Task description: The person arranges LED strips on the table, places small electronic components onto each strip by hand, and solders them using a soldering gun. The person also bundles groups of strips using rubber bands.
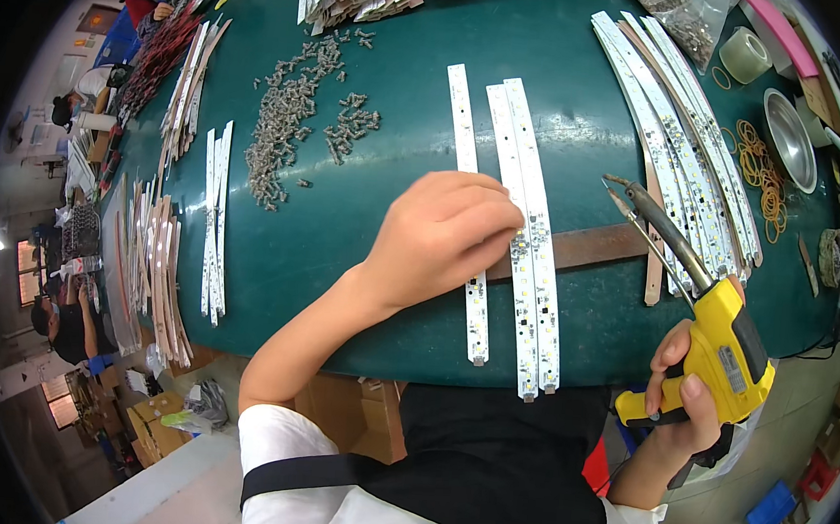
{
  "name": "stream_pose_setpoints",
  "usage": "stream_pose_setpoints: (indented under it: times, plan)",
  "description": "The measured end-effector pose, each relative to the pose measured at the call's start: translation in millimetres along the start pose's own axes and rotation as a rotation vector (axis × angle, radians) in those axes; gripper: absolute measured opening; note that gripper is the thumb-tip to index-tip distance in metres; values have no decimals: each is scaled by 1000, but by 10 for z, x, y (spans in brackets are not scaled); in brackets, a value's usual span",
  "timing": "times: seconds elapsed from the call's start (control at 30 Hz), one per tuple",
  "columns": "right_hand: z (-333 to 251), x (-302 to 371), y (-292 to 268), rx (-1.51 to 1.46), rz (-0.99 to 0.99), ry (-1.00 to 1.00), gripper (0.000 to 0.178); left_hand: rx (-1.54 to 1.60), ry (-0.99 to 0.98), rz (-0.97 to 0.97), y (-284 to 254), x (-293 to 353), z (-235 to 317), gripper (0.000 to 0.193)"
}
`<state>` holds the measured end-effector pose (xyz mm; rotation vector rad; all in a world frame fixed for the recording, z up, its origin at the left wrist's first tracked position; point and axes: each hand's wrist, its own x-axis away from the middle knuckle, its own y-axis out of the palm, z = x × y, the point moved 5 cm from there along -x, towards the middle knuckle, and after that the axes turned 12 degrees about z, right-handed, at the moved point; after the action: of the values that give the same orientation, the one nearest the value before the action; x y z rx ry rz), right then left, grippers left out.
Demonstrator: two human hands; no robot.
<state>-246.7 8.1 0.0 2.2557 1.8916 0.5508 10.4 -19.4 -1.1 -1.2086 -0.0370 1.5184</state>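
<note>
Two white LED circuit board strips point(536, 299) lie side by side in front of me, their lower ends jutting past the table's near edge. A third LED strip point(461, 119) lies just left of them, partly covered by my left hand point(447, 230). That hand is closed, its fingertips pressed together at the middle of the paired strips; what they pinch, if anything, is hidden. My right hand point(689, 388) grips a yellow soldering gun point(721, 351) by its handle. The gun's tip points up and left, to the right of the strips, apart from them.
A brown bar point(591, 247) runs crosswise under the strips. Small metal parts point(284, 121) lie heaped at the far left-centre. Stacked LED strips point(686, 149) are on the right, beside rubber bands point(762, 174) and a metal bowl point(789, 140). More strips point(215, 223) lie left; people work beyond.
</note>
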Motion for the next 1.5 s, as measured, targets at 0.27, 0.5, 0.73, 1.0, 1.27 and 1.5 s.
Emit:
stream_pose_setpoints:
  times: [0.27,0.5,0.73,1.0,1.27,1.5]
  plan:
    - [4,42,19,7,-22,-30,76,341,-557,16,-7,24,-257,13]
    - [42,49,53,18,-39,30,82,327,-697,31,-40,123,-271,14]
    - [88,67,139,20,-47,89,85,-31,-290,41,-37,88,-200,14]
    - [144,93,195,12,-101,153,89,-119,-208,15,36,128,-211,11]
    - [176,98,201,-6,-53,200,91,-141,-196,13,33,125,-212,10]
    - [178,78,211,13,-60,197,91,-141,-197,24,64,118,-239,11]
